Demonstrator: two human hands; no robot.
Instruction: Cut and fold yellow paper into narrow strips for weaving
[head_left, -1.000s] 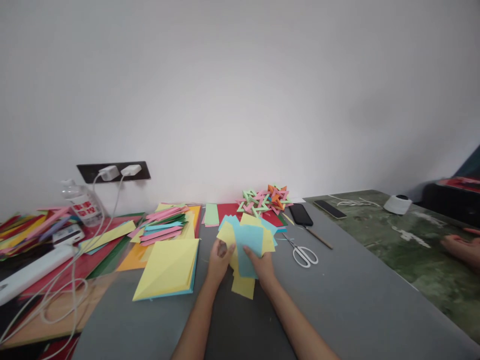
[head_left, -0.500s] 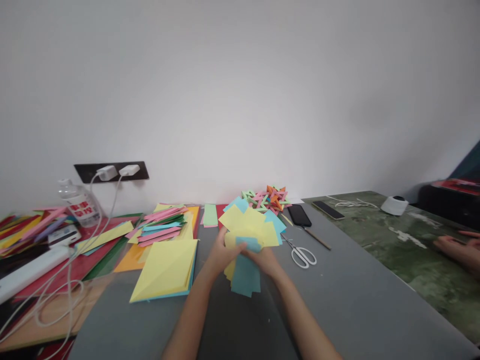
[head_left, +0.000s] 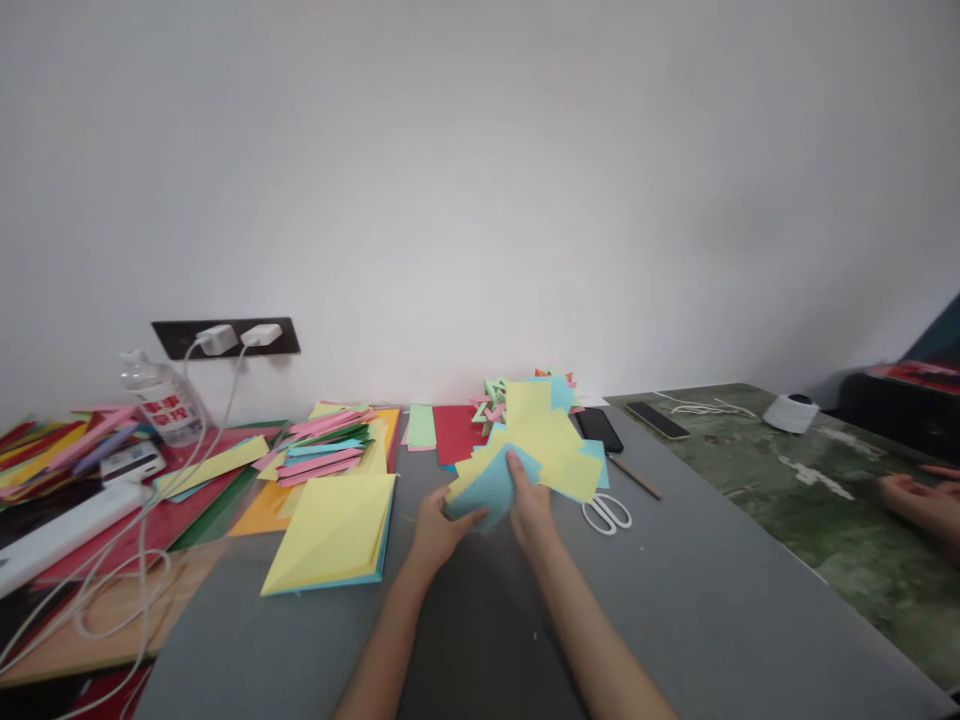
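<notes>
Yellow and blue paper squares (head_left: pixel 536 440) fill both of my hands. I hold them up as a loose fan just above the grey table (head_left: pixel 675 600). My left hand (head_left: pixel 439 528) has its grip closed on the low left edge of the bunch, right on a blue sheet (head_left: pixel 491 488). My right hand (head_left: pixel 529 510) has its grip closed on the middle, with one finger lying on top of the blue sheet. The squares lean out to the right, and they are not lined up at all.

I think I am in the middle of sorting these squares. I am spreading them out so I can see each colour. The next move needs soft fingers. I must slide one sheet free and not let the others slip out of the fan.

White scissors (head_left: pixel 607 512) lie on the table just to the right of my hands. A black phone (head_left: pixel 598 428) lies behind them, partly hidden by the fan. A folded paper model (head_left: pixel 491 395) of green and pink strips peeks out behind the squares. To my left lies a big yellow folded sheet (head_left: pixel 330 535). Behind it is a pile of pink and green strips (head_left: pixel 326 445). Far to the right, another person's hand (head_left: pixel 919 498) rests on a green table.
</notes>
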